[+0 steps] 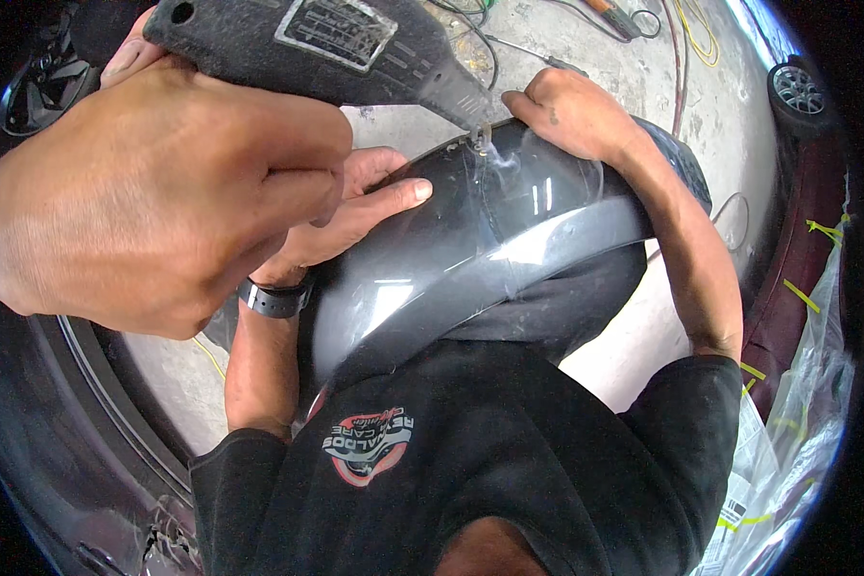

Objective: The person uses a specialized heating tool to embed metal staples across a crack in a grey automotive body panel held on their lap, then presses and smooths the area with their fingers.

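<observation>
A glossy black curved car body panel [403,254], like a bumper piece, lies across my lap. My left hand [374,197], with a dark watch [278,297] on its wrist, is closed on the far left edge, its thumb on the upper surface. My right hand [581,115] grips the far edge on the right, fingers curled over it. Another person's hand [173,182] reaches in from the left, close to the camera, around a dusty black hand tool [422,72] with a narrowing nose. Between my hands, the tool's tip meets the panel's edge, where smoke [499,156] rises.
On the concrete floor [586,48] lie an orange-and-dark tool [610,14], a yellow cord [703,34] and dark cables. A dark red car part [787,288] with yellow tape and plastic sheeting [821,355] stands at right. Dark car bodywork [58,413] curves along the left.
</observation>
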`<action>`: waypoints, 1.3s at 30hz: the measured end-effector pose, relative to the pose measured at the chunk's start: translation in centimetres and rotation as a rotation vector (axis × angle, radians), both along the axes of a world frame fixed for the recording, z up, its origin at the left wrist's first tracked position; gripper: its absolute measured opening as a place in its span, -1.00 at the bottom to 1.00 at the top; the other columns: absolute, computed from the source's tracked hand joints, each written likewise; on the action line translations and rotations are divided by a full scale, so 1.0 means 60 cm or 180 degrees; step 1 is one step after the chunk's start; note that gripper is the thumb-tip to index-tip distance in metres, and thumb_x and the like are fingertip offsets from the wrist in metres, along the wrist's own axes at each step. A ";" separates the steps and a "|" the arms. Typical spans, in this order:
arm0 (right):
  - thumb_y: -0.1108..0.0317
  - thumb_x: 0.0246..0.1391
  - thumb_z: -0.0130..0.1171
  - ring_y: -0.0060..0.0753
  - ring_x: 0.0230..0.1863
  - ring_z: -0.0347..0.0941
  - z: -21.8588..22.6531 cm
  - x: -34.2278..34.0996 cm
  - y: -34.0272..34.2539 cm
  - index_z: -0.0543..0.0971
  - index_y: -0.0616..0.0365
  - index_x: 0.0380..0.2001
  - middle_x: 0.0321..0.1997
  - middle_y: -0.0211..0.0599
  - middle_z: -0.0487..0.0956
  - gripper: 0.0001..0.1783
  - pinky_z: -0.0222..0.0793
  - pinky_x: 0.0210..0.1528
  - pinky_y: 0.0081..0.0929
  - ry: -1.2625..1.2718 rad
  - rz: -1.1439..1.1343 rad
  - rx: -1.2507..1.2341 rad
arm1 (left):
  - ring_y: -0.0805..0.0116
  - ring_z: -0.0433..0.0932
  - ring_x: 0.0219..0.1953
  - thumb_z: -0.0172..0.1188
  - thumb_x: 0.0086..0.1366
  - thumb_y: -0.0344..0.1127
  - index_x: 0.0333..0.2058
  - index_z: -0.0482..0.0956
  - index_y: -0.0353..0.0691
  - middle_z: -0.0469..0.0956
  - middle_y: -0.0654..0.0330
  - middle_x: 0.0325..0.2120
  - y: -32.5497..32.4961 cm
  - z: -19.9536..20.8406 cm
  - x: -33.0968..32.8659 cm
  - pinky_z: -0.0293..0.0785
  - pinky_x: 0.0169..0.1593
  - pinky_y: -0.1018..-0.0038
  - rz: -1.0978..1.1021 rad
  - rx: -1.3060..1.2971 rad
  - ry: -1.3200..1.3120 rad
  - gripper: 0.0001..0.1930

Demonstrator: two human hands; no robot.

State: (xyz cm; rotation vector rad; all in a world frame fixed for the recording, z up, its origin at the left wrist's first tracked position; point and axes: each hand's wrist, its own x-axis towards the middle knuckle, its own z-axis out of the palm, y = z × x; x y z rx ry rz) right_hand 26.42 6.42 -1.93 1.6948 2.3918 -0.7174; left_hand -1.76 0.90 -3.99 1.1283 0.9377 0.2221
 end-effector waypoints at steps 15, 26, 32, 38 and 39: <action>0.10 0.21 -0.04 0.31 -0.25 0.55 0.007 -0.004 0.005 0.63 0.40 -0.47 -0.39 0.27 0.58 -0.48 0.45 -0.07 0.03 0.0017 -0.0026 0.0036 | 0.64 0.45 -0.27 0.15 0.47 -0.20 -0.12 0.56 -0.33 0.57 0.38 -0.30 0.013 0.011 -0.009 0.39 -0.16 0.62 -0.0338 0.0605 0.0469 -0.73; 0.08 0.23 -0.02 0.29 -0.26 0.57 -0.001 -0.004 -0.006 0.61 0.42 -0.51 -0.43 0.25 0.58 -0.46 0.48 -0.08 0.00 0.0040 -0.0090 0.0112 | 0.61 0.39 -0.32 0.23 0.42 -0.14 -0.16 0.57 -0.35 0.51 0.35 -0.41 -0.007 0.007 -0.011 0.35 -0.24 0.58 0.0052 0.0630 0.0278 -0.68; 0.07 0.23 -0.02 0.27 -0.26 0.58 -0.007 -0.010 -0.005 0.62 0.41 -0.51 -0.41 0.25 0.60 -0.45 0.49 -0.08 0.00 0.0038 -0.0144 0.0091 | 0.64 0.45 -0.29 0.26 0.41 -0.19 -0.11 0.58 -0.31 0.58 0.38 -0.32 -0.004 0.017 -0.006 0.38 -0.18 0.63 0.0255 -0.0107 0.0139 -0.72; 0.06 0.23 -0.01 0.26 -0.25 0.58 0.005 -0.008 -0.009 0.63 0.38 -0.51 -0.40 0.23 0.61 -0.46 0.49 -0.09 0.00 0.0088 -0.0086 0.0063 | 0.63 0.51 -0.25 0.26 0.41 -0.22 -0.05 0.58 -0.29 0.62 0.38 -0.27 -0.007 0.011 -0.020 0.42 -0.13 0.62 0.0036 0.0264 0.0331 -0.72; 0.06 0.23 -0.01 0.26 -0.26 0.58 -0.002 -0.010 -0.012 0.64 0.38 -0.51 -0.41 0.22 0.61 -0.46 0.49 -0.09 0.00 0.0105 -0.0124 0.0166 | 0.63 0.51 -0.25 0.25 0.42 -0.22 -0.05 0.57 -0.29 0.61 0.38 -0.27 -0.007 0.008 -0.022 0.42 -0.13 0.62 -0.0042 0.0428 0.0450 -0.72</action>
